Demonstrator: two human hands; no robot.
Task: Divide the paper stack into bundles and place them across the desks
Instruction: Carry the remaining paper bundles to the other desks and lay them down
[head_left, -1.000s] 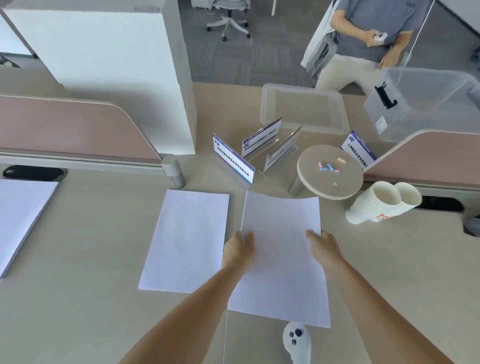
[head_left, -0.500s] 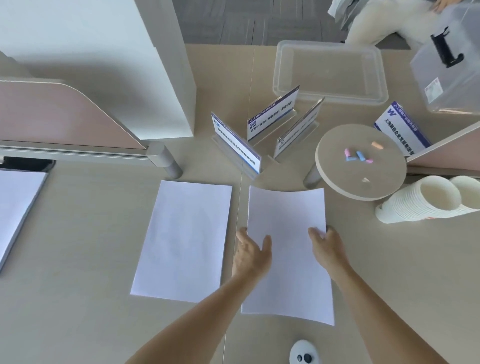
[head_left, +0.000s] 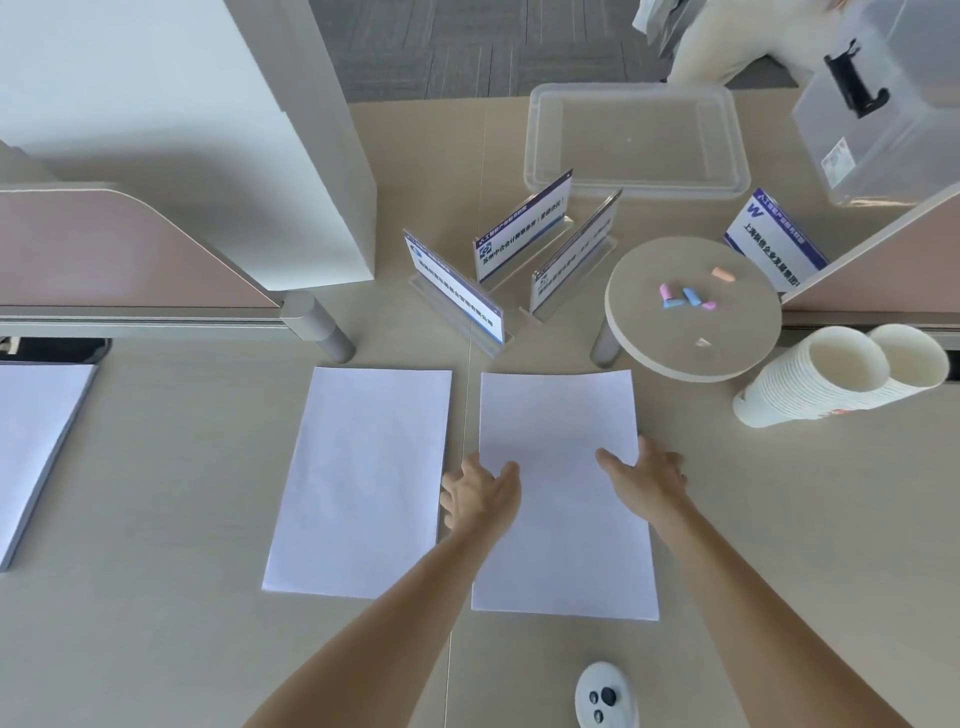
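Item: paper in three lots, all flat on the table (head_left: 156, 639). Lot one, right bundle (head_left: 558, 410): portrait, just right of the table seam, its far edge near the round stand (head_left: 727, 358). Left hand (head_left: 480, 493) is at its left edge, thumb lying over the sheet, fingers beside the edge; grip loose, no pinch that shows. Right hand (head_left: 647, 480) is at its right edge, thumb on the paper, fingers spread past the edge; grip open. Lot two, middle bundle (head_left: 363, 478): portrait, just left of the seam, beside lot one with a narrow strip of table between, untouched. Lot three, thick stack (head_left: 36, 436): far left, partly out of frame, well apart from the middle bundle and visibly deeper than the other two. Also present: name placards (head_left: 457, 296) standing beyond the bundles; coloured chalk bits (head_left: 685, 299) on the round stand; paper cups (head_left: 831, 379) nested in two rows on their side; clear tray (head_left: 636, 140); clear box (head_left: 893, 104); divider panel (head_left: 119, 249); white handheld device (head_left: 605, 693) at the near edge. Status, as judged: two bundles are laid out, the right one at the setting-down or squaring stage. The thick stack suggests more paper to divide. Other desks are out of view, so the number of placements left cannot be told.
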